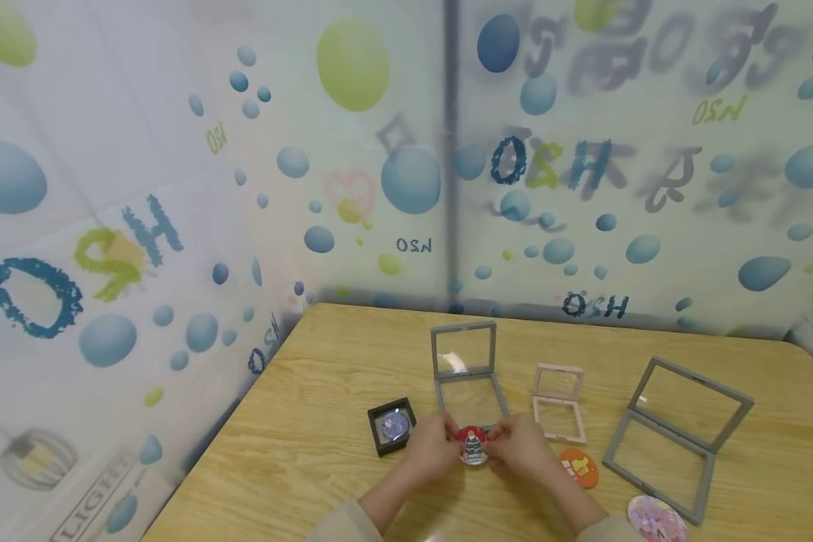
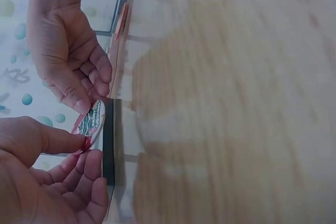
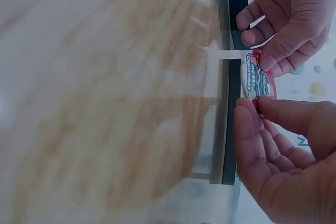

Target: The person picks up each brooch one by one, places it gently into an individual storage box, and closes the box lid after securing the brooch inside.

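Note:
A round badge (image 1: 473, 446), red at the top with a decorated tree and lettering, is held between my two hands. My left hand (image 1: 433, 446) pinches its left edge between thumb and fingers, and my right hand (image 1: 520, 444) pinches the right edge. In the left wrist view the badge (image 2: 90, 124) is tilted, its printed face partly behind the thumbs. Just beyond the hands stands a grey display frame (image 1: 465, 327), unfolded with its clear lid upright; the hands cover its near edge. In the right wrist view the badge (image 3: 257, 80) overlaps the dark frame edge (image 3: 229, 124).
Left of my hands lies a black frame (image 1: 379, 444) with a purple round piece inside. To the right are a small pink frame (image 1: 561, 436), a large grey frame (image 1: 657, 474), an orange badge (image 1: 578, 468) and a pink badge (image 1: 656, 519). A patterned curtain (image 1: 379, 256) hangs behind the wooden table (image 1: 298, 421).

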